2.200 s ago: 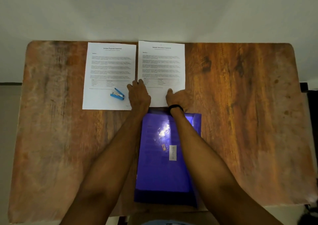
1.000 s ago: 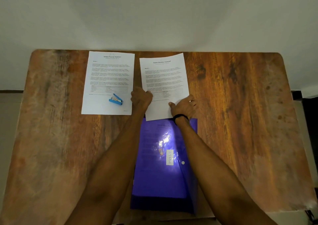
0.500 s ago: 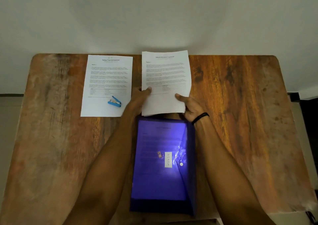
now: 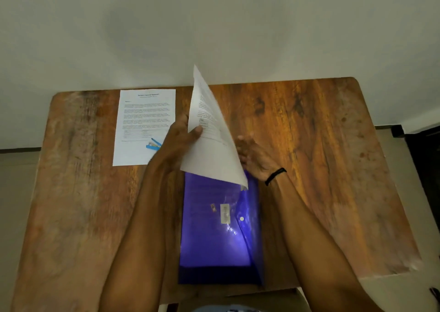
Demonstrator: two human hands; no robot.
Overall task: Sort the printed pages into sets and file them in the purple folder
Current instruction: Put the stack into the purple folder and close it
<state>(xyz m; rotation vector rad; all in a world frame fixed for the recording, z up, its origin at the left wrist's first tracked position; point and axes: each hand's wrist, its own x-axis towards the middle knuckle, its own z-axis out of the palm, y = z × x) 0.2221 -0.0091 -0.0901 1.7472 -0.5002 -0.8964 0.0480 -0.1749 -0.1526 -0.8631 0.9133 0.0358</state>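
While the left hand [image 4: 181,140] pinches the pages [image 4: 214,144] by their left edge, thumb on the printed face and fingers behind, the set stands tilted up off the table [image 4: 321,168]. Its top corner shows against the wall [image 4: 214,25], and its lower right corner hangs over the far end of the folder [image 4: 219,235]. How many leaves are in the set cannot be told.

The right hand [image 4: 252,154] is just beside the pages' right edge, partly hidden behind it and blurred. Its visible fingers look loose, but whether it grips or touches the paper cannot be told. A dark band [image 4: 275,175] circles that wrist.

The purple folder lies flat on the table at the near edge, between the two forearms, long side running away from the person. A white label [image 4: 225,214] and a small pale snap [image 4: 242,218] show near its middle, and light glares off its cover.

At the far left of the table another sheet [image 4: 145,121] lies flat, print up. A blue stapler [image 4: 153,144] rests on its lower right part, just beside the left hand.
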